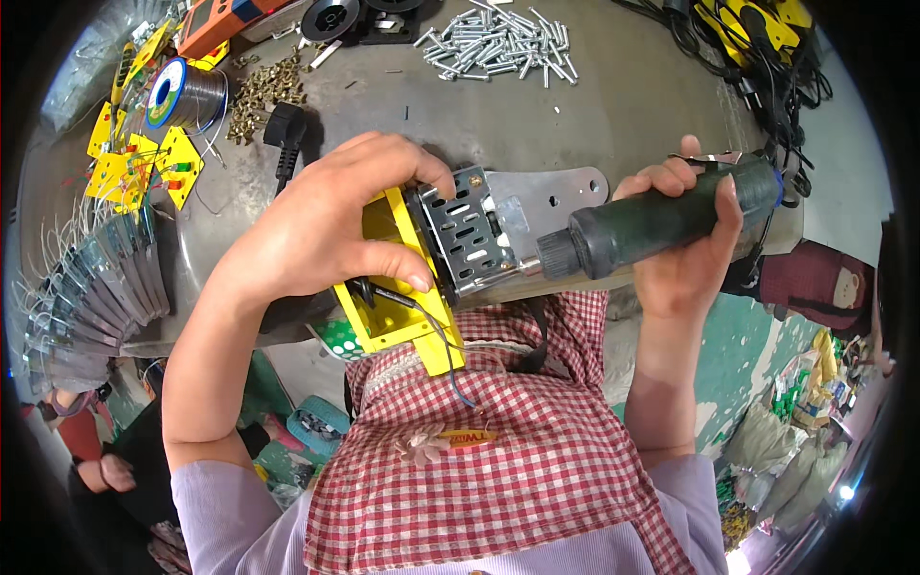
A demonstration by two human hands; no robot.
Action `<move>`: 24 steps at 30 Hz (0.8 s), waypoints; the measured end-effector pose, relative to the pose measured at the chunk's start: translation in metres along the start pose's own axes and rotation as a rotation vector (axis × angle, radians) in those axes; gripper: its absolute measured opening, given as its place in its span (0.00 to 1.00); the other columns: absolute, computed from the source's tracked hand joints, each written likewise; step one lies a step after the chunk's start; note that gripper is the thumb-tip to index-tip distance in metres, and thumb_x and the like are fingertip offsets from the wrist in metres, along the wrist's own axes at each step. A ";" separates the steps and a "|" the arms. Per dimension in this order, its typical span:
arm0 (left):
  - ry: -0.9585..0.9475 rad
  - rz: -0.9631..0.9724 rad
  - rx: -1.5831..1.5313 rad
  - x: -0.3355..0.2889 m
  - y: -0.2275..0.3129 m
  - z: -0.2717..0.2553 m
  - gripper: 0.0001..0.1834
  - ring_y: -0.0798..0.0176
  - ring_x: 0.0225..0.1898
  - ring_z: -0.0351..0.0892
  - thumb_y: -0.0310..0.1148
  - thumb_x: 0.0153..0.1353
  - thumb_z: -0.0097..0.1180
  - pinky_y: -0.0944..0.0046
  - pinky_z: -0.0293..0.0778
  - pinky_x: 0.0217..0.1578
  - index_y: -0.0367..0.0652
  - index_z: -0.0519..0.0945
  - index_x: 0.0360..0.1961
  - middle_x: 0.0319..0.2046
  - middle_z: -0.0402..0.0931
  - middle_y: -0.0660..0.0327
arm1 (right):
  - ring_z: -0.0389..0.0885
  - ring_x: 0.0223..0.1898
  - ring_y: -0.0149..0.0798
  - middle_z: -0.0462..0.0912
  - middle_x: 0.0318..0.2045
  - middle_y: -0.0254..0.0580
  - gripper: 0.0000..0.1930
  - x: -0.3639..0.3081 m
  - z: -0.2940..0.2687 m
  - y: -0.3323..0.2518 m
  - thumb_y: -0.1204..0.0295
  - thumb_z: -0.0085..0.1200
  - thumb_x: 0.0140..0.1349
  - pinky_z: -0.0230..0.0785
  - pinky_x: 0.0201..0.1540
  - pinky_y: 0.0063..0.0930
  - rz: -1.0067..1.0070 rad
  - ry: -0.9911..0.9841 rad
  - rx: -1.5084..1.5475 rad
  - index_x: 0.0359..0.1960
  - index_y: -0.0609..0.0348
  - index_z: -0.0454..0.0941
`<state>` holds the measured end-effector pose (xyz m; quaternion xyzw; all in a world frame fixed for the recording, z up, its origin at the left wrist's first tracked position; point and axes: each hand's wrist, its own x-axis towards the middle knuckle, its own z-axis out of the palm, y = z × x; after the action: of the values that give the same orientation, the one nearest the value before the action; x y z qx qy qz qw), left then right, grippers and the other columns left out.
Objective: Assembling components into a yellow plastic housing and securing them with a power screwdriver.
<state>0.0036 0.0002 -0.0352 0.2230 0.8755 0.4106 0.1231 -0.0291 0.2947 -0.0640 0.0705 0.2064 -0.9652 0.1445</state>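
Left fingers [412,163] part-open, thumb opposite, clamped across a yellow sheet-metal frame [412,328]; index tip curls at a silvery slotted metal cage [465,230] set against the frame, just right of those fingers. Right fingers [666,179] wrapped around a dark green cylindrical power driver [637,230] with black ribbed nose, one fingertip up by its metal lever [717,158]. Driver lies nearly level, nose pointing left toward the left fingers; its shiny bit [524,267] reaches the cage's near right corner. Can't tell if it's seated on a fastener. Flat grey metal plate with holes [561,185] sticks out from the cage, between the two sets of fingers. Thin dark cable [407,300] runs from the frame just below left thumb. Red-and-white checked cloth apron [479,508] on the near side of both hands. Beyond left fingers on the grey tabletop [374,101]: black moulded plug [285,125] near, then loose brass-coloured small parts [268,91], wire spool with blue rim [196,98]. Silvery screw pile [503,43] well past both. Fanned grey metal plates [105,287] well left of left fingers. Black cable bundle [781,86] beyond right fingers.
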 end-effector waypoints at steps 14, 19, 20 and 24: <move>0.059 -0.006 0.032 -0.003 0.005 0.003 0.35 0.52 0.48 0.75 0.43 0.31 0.75 0.57 0.70 0.50 0.41 0.78 0.43 0.44 0.78 0.59 | 0.73 0.37 0.33 0.73 0.31 0.33 0.17 0.002 -0.009 0.007 0.64 0.56 0.61 0.65 0.53 0.38 0.019 0.029 0.038 0.49 0.56 0.70; 0.054 -0.039 0.040 -0.003 0.008 0.002 0.33 0.52 0.47 0.76 0.41 0.32 0.75 0.58 0.71 0.49 0.41 0.78 0.43 0.44 0.78 0.60 | 0.73 0.37 0.33 0.73 0.31 0.33 0.17 -0.001 -0.010 0.010 0.64 0.57 0.61 0.65 0.53 0.38 0.005 0.032 0.053 0.48 0.56 0.71; 0.056 -0.038 0.042 -0.003 0.009 0.002 0.33 0.52 0.47 0.76 0.41 0.32 0.75 0.58 0.71 0.49 0.41 0.78 0.43 0.44 0.78 0.60 | 0.73 0.37 0.33 0.73 0.31 0.33 0.17 -0.001 -0.009 0.011 0.64 0.57 0.61 0.65 0.53 0.38 0.005 0.030 0.053 0.48 0.56 0.71; 0.061 -0.062 0.054 -0.005 0.011 0.003 0.33 0.52 0.47 0.76 0.39 0.32 0.75 0.58 0.71 0.49 0.41 0.79 0.44 0.44 0.78 0.60 | 0.73 0.37 0.33 0.73 0.31 0.33 0.17 -0.002 -0.007 0.012 0.65 0.58 0.60 0.65 0.53 0.37 0.006 0.043 0.043 0.48 0.56 0.71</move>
<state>0.0121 0.0059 -0.0286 0.1865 0.8962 0.3892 0.1029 -0.0231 0.2876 -0.0750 0.0950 0.1884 -0.9672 0.1413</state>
